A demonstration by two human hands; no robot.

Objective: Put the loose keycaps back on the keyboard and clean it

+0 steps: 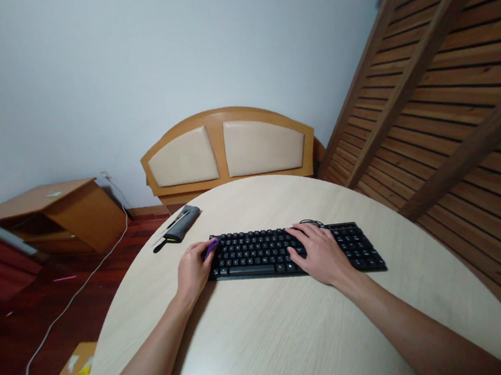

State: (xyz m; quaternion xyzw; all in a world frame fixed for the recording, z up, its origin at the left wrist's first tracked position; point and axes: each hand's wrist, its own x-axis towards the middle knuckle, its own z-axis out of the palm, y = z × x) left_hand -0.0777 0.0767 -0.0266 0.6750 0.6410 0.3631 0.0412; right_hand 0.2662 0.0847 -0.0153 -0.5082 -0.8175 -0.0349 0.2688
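A black keyboard [252, 253] lies flat across the round, pale wooden table [266, 335]. At its left end, my left hand [195, 268] is closed on a small, crumpled purple cloth [211, 247], which touches the keys in the upper left corner. Most of the cloth's far side is hidden by my fingers. My right hand [317, 249] rests over the right part of the keyboard with its fingers spread, covering some keys left of the number pad [355, 245]. Behind the keyboard a black cable [311, 222] is bunched up.
A grey pouch [186, 218] with thin sticks or tools lies near the table's left edge. A wooden headboard [228, 148] stands beyond the table, slatted wood [447, 101] leans at right. On the left are a low cabinet [74, 218] and a white cord [77, 292] across the floor.
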